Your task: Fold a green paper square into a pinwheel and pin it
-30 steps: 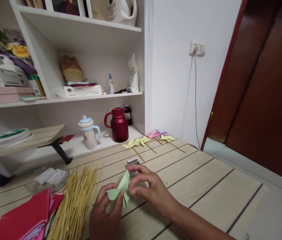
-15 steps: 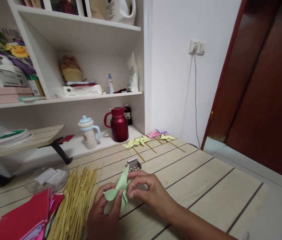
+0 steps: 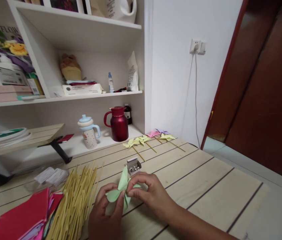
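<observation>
A light green paper pinwheel (image 3: pixel 122 186), its blades curled toward the middle, is held above the wooden table between both hands. My left hand (image 3: pixel 107 206) grips it from the left, thumb near its centre. The thumb and fingers of my right hand (image 3: pixel 147 193) pinch the paper at the centre from the right. Whether a pin is between those fingertips is hidden. Just behind the hands stands a small open box (image 3: pixel 133 165) of shiny metal pieces.
Thin sticks (image 3: pixel 74 200) and red folded paper (image 3: pixel 23 215) lie at the left, near a clear plastic package (image 3: pixel 47 176). Finished pinwheels (image 3: pixel 143 140) lie at the table's back edge. A red jug (image 3: pixel 119 125) and a speckled cup (image 3: pixel 89 135) stand on the shelf.
My right fingers have closed in on the pinwheel's centre, and another blade now shows beyond them. The pinwheel has shifted slightly right, and more of the small box is visible.
</observation>
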`<state>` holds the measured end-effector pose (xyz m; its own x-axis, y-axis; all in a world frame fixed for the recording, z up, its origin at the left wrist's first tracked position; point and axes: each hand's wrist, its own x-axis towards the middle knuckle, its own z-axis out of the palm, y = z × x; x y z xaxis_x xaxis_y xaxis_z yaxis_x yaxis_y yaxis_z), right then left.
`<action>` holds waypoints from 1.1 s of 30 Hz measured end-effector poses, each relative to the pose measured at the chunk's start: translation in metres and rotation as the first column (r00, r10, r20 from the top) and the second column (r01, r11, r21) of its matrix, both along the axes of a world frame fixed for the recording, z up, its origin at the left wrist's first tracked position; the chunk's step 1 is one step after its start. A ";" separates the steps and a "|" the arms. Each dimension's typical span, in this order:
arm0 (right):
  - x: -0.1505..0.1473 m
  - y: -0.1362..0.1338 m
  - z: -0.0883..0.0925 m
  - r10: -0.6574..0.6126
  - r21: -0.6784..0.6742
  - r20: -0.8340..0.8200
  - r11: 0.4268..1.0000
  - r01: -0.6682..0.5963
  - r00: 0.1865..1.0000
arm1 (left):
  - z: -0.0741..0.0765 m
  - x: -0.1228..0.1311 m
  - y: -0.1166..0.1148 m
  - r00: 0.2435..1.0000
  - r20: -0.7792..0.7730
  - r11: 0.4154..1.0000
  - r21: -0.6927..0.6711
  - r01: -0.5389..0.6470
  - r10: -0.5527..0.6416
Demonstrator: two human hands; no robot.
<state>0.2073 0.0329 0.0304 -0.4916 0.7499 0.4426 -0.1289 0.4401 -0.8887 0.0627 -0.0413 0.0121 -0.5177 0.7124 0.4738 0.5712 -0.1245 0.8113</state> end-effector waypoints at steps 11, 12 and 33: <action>0.000 0.001 -0.003 -0.051 -0.033 0.054 0.998 0.053 0.997 | -0.004 -0.005 0.000 0.975 -0.223 0.995 0.102 0.001 0.021; 0.000 0.001 -0.004 -0.057 -0.032 0.054 0.998 0.059 0.997 | -0.005 -0.005 0.000 0.967 -0.253 0.992 0.125 -0.003 0.035; 0.002 0.001 -0.003 0.015 -0.088 0.021 0.996 -0.013 1.000 | -0.010 -0.007 0.001 0.981 -0.191 0.999 0.027 -0.035 0.039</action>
